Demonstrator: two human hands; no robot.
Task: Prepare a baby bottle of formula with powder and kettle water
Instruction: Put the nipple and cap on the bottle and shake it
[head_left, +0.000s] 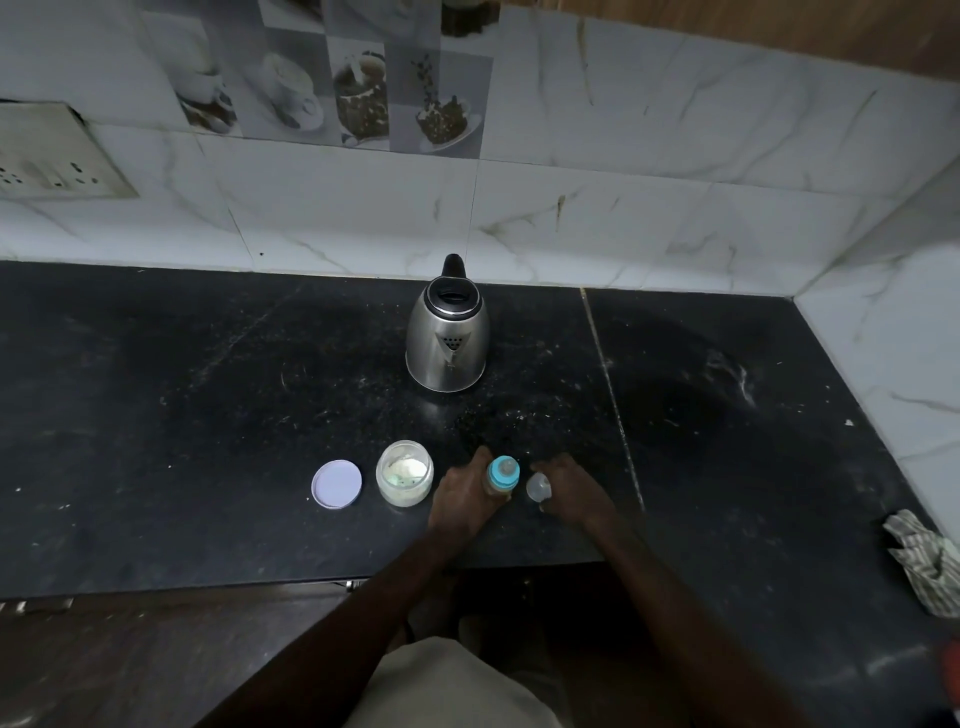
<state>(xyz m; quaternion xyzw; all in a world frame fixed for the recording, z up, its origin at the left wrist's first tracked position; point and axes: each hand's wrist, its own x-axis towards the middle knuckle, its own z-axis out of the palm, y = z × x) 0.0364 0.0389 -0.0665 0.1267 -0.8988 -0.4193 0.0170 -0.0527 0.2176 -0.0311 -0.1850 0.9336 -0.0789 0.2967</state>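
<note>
- The baby bottle (503, 475) stands upright near the front edge of the tabletop (208, 415), its blue collar and teat on.
- The left hand (462, 496) has its fingers wrapped round the bottle's body; the right hand (571, 488) pinches the clear cap (538, 488) just beside it.
- The bottle looks light, smooth plastic and easy to tip, so it is best held low round the body while the collar is turned.
- The open powder jar (404, 479) sits to the left, with its lid (336, 483) beyond it.
- The steel kettle (448, 332) stands further back; probably heavy, so its handle is the place to lift.
- The tabletop is dark speckled stone with pale marbled wall tiles (623, 208) behind, and a crumpled cloth (924, 566) lies at the right.
</note>
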